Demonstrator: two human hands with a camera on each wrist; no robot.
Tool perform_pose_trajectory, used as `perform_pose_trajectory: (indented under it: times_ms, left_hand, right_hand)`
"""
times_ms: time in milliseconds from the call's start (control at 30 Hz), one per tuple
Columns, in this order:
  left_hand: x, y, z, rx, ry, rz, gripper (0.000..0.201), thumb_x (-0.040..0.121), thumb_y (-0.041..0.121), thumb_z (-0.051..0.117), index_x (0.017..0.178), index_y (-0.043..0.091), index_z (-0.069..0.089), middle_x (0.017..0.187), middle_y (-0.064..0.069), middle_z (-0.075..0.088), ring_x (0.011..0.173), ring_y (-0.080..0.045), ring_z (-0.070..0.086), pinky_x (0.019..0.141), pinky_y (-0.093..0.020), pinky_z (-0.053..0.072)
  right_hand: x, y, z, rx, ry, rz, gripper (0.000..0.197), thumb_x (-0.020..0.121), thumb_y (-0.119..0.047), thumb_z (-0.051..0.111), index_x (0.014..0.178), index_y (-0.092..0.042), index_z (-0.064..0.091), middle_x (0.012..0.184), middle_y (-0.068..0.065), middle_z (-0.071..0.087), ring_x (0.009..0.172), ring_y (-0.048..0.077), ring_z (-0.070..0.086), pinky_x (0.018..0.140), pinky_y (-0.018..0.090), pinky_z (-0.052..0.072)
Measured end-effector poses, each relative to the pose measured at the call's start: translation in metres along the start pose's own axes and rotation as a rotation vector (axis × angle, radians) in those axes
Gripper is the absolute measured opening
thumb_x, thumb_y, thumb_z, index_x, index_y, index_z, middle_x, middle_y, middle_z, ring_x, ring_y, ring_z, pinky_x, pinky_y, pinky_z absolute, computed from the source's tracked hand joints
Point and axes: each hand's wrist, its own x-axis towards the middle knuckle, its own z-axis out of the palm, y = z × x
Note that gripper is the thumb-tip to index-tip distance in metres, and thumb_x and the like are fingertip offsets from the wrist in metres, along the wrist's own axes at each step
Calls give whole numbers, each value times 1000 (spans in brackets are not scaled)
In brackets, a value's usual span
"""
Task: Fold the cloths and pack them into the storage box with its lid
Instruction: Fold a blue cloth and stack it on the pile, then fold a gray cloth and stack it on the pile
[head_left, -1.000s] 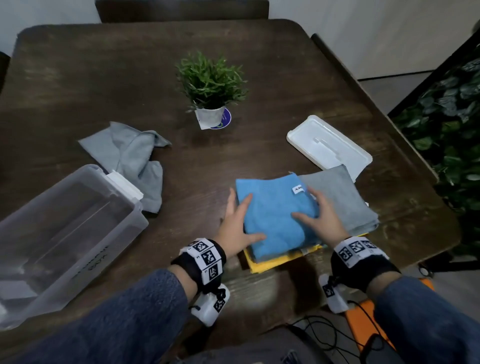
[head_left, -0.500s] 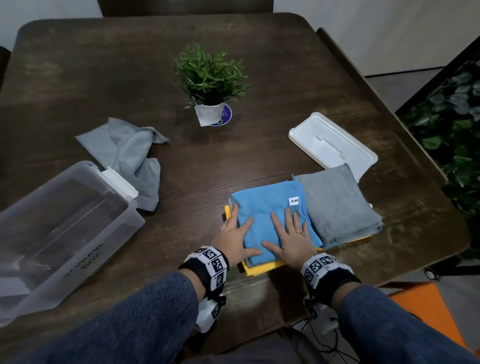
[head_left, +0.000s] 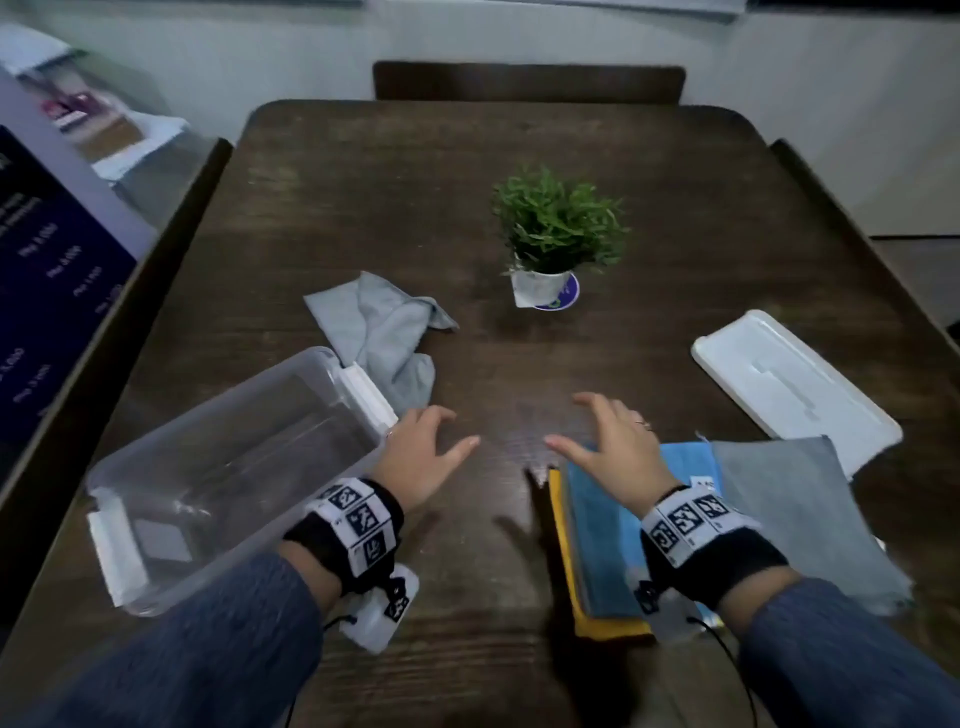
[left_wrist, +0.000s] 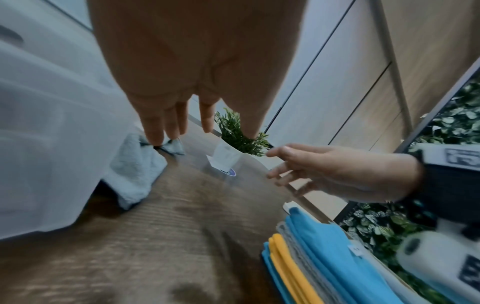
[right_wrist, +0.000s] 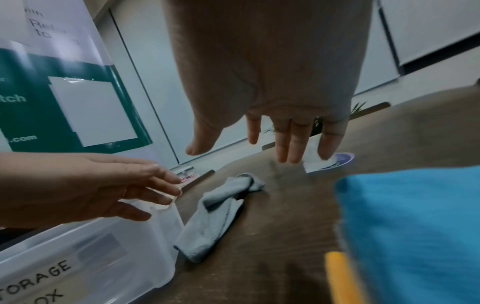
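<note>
A clear storage box (head_left: 171, 483) stands open on the table's left; its white lid (head_left: 795, 395) lies far right. A crumpled grey cloth (head_left: 384, 338) lies behind the box, also in the right wrist view as the grey cloth (right_wrist: 215, 214). A stack of folded cloths sits near the front right: a blue cloth (head_left: 602, 545) over a yellow one (head_left: 576, 592), with a folded grey cloth (head_left: 795, 519) beside it. My left hand (head_left: 431, 452) hovers open next to the box's corner, holding nothing. My right hand (head_left: 608, 441) hovers open above the blue cloth's far edge, fingers spread.
A small potted plant (head_left: 556, 234) stands mid-table behind the hands. A chair back (head_left: 524, 80) is at the table's far side, and a dark banner (head_left: 47, 249) stands left of the table. Bare tabletop (head_left: 509, 415) lies between the hands.
Both hands have lifted off the blue cloth and moved forward and apart, the left toward the box. The head view has swung left and up.
</note>
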Motion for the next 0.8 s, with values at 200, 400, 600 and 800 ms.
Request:
perform_pose_trajectory:
  times_ms: [200,400,600,800]
  left_hand:
    - [-1,-44,-25,37,85,-112,47,87,52,59,119,17,58,122,-4,55,119,-21,48,103,-32,37]
    - [15,-82,-47,-48,76,-194,53,89,43,62,132,15,48,131,-5,46,124,-17,45,104,-25,34]
    - [41,-112,-25,-299,100,-399,78,76,55,67,137,19,36,133,-5,49,122,-21,50,105,-41,42]
    - [60,-119,-5,-508,157,-475,82,84,28,72,146,17,20,118,-11,60,111,-23,58,97,-39,48]
  right_hand:
    - [58,-68,64,94,-253,-134,84,66,-69,69,137,-36,38,138,-1,51,128,22,47,104,43,41]
    - [98,-108,127,114,-366,-168,81,70,-55,77,138,-41,35,132,2,51,122,24,51,101,42,44]
    - [124,-123,171,171,-392,-74,67,76,-48,75,132,-29,45,122,2,56,112,22,56,96,37,47]
    - [127,-112,175,251,-431,-25,29,80,-26,76,64,-28,52,78,-4,64,79,14,62,71,27,46]
